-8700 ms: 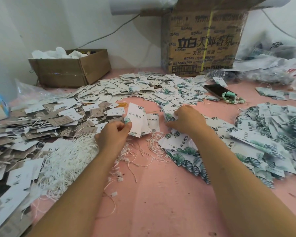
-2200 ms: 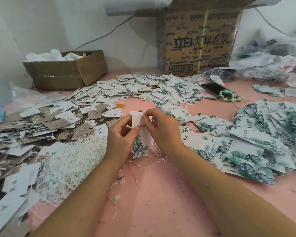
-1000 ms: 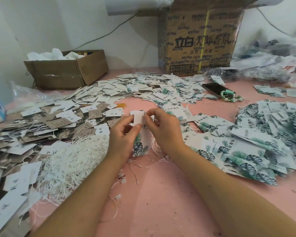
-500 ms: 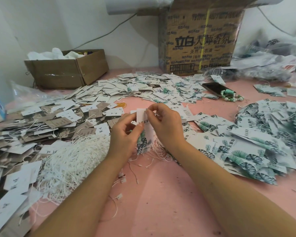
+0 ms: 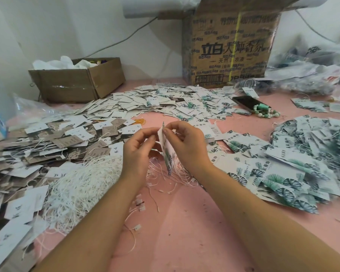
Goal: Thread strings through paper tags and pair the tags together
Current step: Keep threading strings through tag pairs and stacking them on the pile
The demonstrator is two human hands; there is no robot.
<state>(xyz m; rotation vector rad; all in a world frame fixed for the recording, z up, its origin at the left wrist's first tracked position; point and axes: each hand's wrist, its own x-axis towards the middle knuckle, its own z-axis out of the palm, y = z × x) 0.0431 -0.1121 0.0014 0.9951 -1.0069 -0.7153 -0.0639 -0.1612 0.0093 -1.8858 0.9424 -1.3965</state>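
Observation:
Above the pink table (image 5: pixel 185 232), between my hands, hangs a small stack of white paper tags with green leaf print (image 5: pixel 166 152), turned nearly edge-on to me. My right hand (image 5: pixel 186 146) pinches the top edge of the tags between thumb and forefinger. My left hand (image 5: pixel 138 150) has its fingertips curled at the same top corner from the left side. Whether a string runs through the hole is too small to tell. A tangle of white strings (image 5: pixel 81 185) lies just left of my left wrist.
Loose tag heaps cover the table: brown and white ones (image 5: pixel 47 146) left, leaf-printed ones (image 5: pixel 283 169) right, a white spread (image 5: pixel 165 103) behind. A small open carton (image 5: pixel 77 83) and a tall printed carton (image 5: pixel 230 50) stand at the wall. A phone with beads (image 5: pixel 253 107) lies right.
The tags have turned from facing me to nearly edge-on and risen a little. Both hands stay at the top edge, the right one now above the left.

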